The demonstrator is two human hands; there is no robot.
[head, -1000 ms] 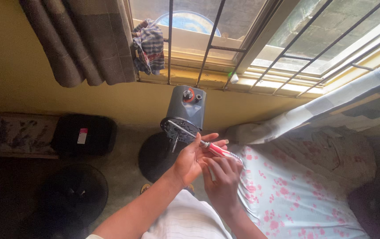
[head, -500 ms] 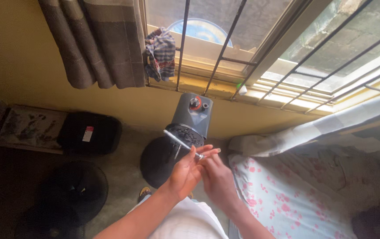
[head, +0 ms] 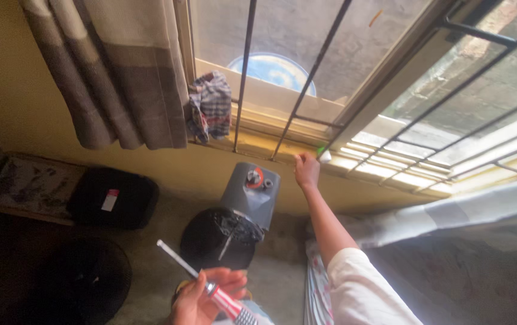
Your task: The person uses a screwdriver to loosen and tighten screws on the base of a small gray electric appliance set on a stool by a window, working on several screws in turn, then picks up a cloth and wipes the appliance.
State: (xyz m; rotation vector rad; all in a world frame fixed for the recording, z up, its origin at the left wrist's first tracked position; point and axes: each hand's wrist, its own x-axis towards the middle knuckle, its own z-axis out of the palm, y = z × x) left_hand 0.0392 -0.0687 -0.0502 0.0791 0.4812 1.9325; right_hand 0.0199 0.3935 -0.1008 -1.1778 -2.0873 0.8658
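Daylight poured through the window (head: pixel 342 78), glaring white at its right side. Below the window, the floor (head: pixel 150 283) lay dim and slightly blurred.

My left grip (head: pixel 201 298), at six o'clock, closes around a screwdriver (head: pixel 204 284) with a red and white handle, its metal shaft pointing up toward ten o'clock. My right grip (head: pixel 306 170) reaches up to the yellow window sill (head: pixel 258 144) just right of centre, fingers beside a small white and green object (head: pixel 323 155). Below centre stands a grey fan motor housing (head: pixel 250 194) over a dark round base (head: pixel 216 241). A checked cloth (head: pixel 209 108) hangs at the sill near eleven o'clock, beside the striped curtain (head: pixel 120 72).
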